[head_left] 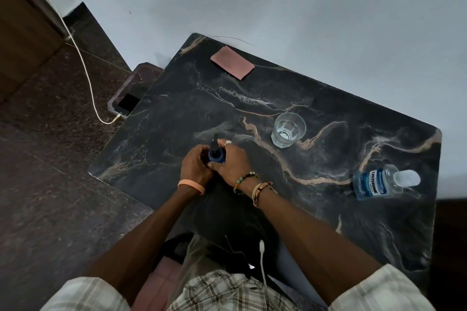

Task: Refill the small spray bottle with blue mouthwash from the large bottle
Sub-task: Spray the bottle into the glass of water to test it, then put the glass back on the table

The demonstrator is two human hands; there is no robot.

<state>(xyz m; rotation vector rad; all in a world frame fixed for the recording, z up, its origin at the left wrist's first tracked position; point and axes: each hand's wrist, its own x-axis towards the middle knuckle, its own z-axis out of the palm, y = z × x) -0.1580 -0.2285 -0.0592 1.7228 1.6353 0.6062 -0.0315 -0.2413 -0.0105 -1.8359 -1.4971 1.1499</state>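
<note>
The spray bottle (216, 155) is held upright above the table (328, 103), with the left hand (195, 164) and right hand (231, 159) both curled round it. Its top is probably being twisted, so the body should be kept steady and level. To its right stands a glass (288, 130), and farther right the capped large bottle (376, 182). Neither is judged to be in the way.

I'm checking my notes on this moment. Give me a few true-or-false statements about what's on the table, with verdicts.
The left hand and right hand both hold the spray bottle. True.
The mouthwash bottle is in the right hand. False: it rests on the table, apart from both hands.
The glass is full of blue liquid. False: no blue liquid shows in it.
A pink rectangle lies near the table's far edge. True.
</note>
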